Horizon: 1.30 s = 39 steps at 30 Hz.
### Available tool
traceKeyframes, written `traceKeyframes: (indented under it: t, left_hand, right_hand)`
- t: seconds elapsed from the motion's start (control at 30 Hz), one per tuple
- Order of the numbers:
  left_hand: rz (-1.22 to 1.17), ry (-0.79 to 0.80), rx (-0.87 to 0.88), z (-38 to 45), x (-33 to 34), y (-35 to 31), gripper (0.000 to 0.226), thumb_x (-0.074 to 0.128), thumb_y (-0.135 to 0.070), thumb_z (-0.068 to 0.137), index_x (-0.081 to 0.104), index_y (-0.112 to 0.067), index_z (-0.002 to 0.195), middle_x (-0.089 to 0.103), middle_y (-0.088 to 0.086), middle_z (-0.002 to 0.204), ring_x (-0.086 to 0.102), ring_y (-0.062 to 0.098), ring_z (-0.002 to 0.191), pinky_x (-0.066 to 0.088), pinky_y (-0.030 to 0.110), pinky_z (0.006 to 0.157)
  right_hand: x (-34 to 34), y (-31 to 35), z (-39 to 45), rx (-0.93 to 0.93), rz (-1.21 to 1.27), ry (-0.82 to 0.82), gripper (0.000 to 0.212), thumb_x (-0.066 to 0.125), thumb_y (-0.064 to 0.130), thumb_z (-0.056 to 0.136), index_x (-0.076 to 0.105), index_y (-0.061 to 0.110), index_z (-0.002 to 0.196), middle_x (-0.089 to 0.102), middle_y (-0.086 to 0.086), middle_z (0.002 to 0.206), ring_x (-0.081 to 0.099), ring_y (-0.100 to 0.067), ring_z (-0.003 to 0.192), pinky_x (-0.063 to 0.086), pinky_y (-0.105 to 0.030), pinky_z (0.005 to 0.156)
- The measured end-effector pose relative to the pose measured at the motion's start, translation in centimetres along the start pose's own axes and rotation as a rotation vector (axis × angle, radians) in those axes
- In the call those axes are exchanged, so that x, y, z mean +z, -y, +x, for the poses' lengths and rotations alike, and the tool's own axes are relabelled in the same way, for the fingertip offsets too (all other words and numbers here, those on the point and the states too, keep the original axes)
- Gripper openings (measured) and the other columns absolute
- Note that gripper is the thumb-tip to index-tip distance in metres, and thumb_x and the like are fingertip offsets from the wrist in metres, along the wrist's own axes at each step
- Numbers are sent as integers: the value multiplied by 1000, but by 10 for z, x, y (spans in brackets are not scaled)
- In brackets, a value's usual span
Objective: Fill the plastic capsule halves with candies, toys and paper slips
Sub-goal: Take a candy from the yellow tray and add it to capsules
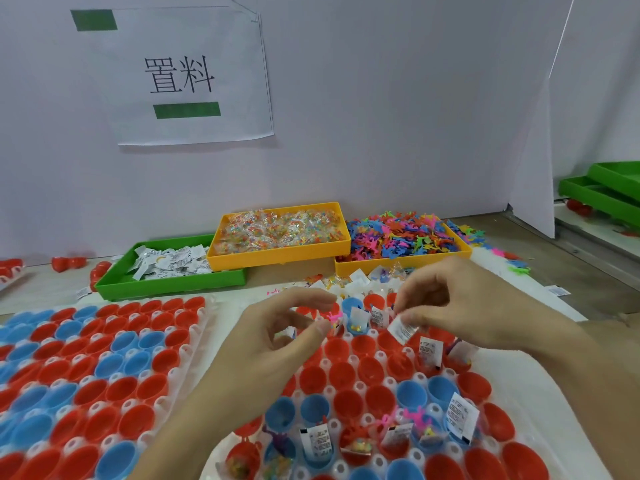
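Right hand (460, 306) pinches paper slip (401, 329) above red capsule half (388, 339), far row of tray (540, 441). Left hand (277, 337) loosely curled, holds nothing visible. Seat slip upright, clear of neighbouring cups.

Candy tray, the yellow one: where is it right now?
Head view, back centre against the wall: the yellow candy tray sits between the green paper-slip tray on its left and the toy tray on its right.
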<state>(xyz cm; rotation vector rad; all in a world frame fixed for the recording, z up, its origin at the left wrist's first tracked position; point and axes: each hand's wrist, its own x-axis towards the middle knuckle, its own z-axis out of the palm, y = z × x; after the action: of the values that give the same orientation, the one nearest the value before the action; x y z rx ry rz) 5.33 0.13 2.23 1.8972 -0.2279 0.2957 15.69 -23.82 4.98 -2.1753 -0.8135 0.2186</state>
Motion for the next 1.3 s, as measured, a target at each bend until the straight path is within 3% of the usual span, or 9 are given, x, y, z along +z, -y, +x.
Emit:
traceKeyframes:
  t: [0.1, 0.27, 0.5, 0.67, 0.87, 1.03, 1.17, 1.3]
  left_hand:
    - [-24, -29, 0, 1, -4, 2, 22, 66, -19, 89, 72, -38, 100, 72, -5, 107, 66, 25, 88, 54, 30, 70]
    - [-47, -64, 4, 1, -6, 1, 21, 64, -33, 81, 72, -33, 100, 72, -4, 106, 68, 25, 86, 55, 26, 68]
    - [-4, -114, 21, 1, -9, -1, 23, 63, -34, 81, 72, -31, 101, 72, -4, 105, 69, 19, 87, 50, 17, 64]
    - [23, -139, 27, 1, -9, -1, 19, 65, -17, 89, 72, -31, 100, 72, -5, 103, 68, 15, 87, 51, 17, 63]
    - [35, -146, 29, 1, -8, 0, 22, 67, -13, 89, 72, -31, 100, 72, -5, 102, 67, 14, 86, 53, 20, 64]
    - [28, -160, 37, 1, -8, 0, 25, 68, -8, 88, 73, -30, 97, 72, -2, 95, 66, 12, 81, 54, 22, 65]
    - [17, -191, 36, 2, -9, 2, 23, 66, -8, 89, 74, -29, 94, 72, -1, 88, 65, 10, 80, 50, 17, 60]
    - [16, -232, 29, 4, -13, 6, 21, 65, -11, 90, 74, -31, 93, 72, -2, 89, 66, 13, 83, 51, 19, 63]
  right_hand:
    - [0, 2, -2, 21, -48, 95, 15, 80, 11, 83, 79, 25, 82, 76, 11, 82, 73, -5, 77, 59, -22, 79]
    - [6, 5, -3, 23, -123, 167, 13, 80, 16, 84, 80, 28, 84, 75, 19, 83, 71, 1, 80, 58, -20, 81]
    - [13, 9, -2, -18, -222, 146, 20, 79, 20, 85, 76, 40, 82, 72, 24, 83, 66, 7, 79, 48, -7, 68]
    - [13, 11, -3, -31, -265, 123, 23, 80, 20, 84, 73, 41, 78, 71, 24, 81, 65, 6, 79, 47, -7, 69]
    - [17, 10, -1, -17, -297, 141, 30, 80, 19, 84, 69, 40, 66, 69, 18, 78, 64, 2, 80, 50, -17, 67]
    - [15, 5, 0, -55, -280, 131, 19, 80, 25, 83, 76, 40, 73, 68, 19, 78, 62, -2, 78, 48, -16, 65]
    - [-8, -9, 1, -100, -126, -81, 20, 71, 25, 89, 76, 44, 92, 71, 18, 87, 64, -5, 82, 49, -16, 68]
    - [-40, -62, 6, 96, -149, -584, 31, 55, 9, 98, 71, 34, 108, 71, 15, 106, 64, -12, 99, 48, -29, 84]
